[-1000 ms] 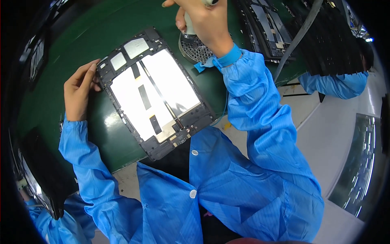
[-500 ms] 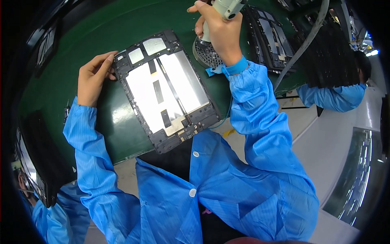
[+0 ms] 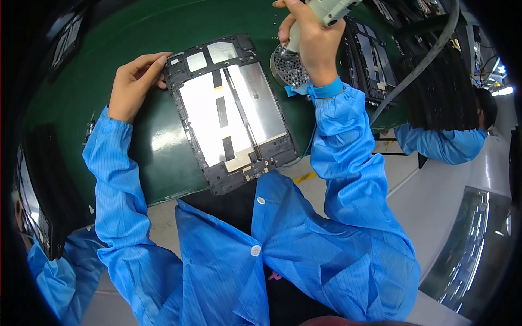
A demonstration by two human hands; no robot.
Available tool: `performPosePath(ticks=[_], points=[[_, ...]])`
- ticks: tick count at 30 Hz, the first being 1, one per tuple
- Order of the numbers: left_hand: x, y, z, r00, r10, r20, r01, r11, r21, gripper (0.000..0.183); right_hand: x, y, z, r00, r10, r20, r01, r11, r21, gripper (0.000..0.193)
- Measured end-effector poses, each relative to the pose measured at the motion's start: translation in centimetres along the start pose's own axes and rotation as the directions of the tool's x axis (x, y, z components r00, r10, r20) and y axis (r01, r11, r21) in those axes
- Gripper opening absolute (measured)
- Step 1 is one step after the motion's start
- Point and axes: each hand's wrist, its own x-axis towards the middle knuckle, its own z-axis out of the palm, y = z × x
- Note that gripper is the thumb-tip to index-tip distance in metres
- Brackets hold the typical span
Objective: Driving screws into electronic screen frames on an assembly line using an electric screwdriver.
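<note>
My left hand (image 3: pixel 138 84) pinches the far left corner of an opened tablet (image 3: pixel 204 114) between thumb and fingers. The tablet lies tilted on the green bench, its near end at the bench's front edge. Black frame, silvery panels, dark strips and a small circuit board at the near end show on it. To its right, my right hand (image 3: pixel 318 46) is wrapped round a pale grey-green handheld tool (image 3: pixel 331 10), which the top edge cuts off. The tool's lower part points down at a round dish-like thing (image 3: pixel 291 68) with a speckled metallic surface. A blue band circles my right wrist.
More opened tablets (image 3: pixel 372 60) lie at the far right, beside a row of dark panels (image 3: pixel 435 81). A thick grey cable (image 3: pixel 424 60) hangs there. Dark panels (image 3: pixel 41 206) stand at the left. Other people in blue sleeves (image 3: pixel 446 142) sit on either side.
The view has shifted a little, so the tablet, both hands and the dish-like thing appear slightly farther right and higher. Both hands keep their grips.
</note>
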Motion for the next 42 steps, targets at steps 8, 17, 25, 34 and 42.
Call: performPosePath(ticks=[8, 17, 25, 34, 42], points=[[0.2, -0.7, -0.2, 1.000, -0.001, 0.010, 0.001, 1.000, -0.013, 0.029, 0.5, 0.2, 0.2, 0.998, -0.055, -0.031, 0.058, 0.992, 0.108, 0.010], [0.0, -0.6, 0.6, 0.986, 0.157, -0.046, -0.152, 0.983, 0.105, 0.022, 1.0, -4.5, 4.3, 0.998, -0.013, 0.066, -0.003, 0.971, 0.238, 0.015], [-0.4, 5.8, 7.3, 0.887, 0.427, 0.175, -0.453, 0.879, 0.153, 0.020, 1.0, -6.0, 5.4, 0.993, -0.019, 0.115, -0.015, 0.957, 0.291, 0.019], [5.9, 7.5, 12.0, 0.609, 0.672, 0.421, -0.793, 0.525, 0.308, 0.019, 2.4, -6.4, -1.9, 0.990, -0.137, -0.029, 0.138, 0.988, 0.073, 0.020], [7.0, 7.4, 13.6, 0.641, 0.539, 0.547, -0.768, 0.461, 0.446, 0.021, 2.1, -3.1, -4.3, 0.995, -0.086, -0.044, 0.088, 0.996, 0.033, 0.010]])
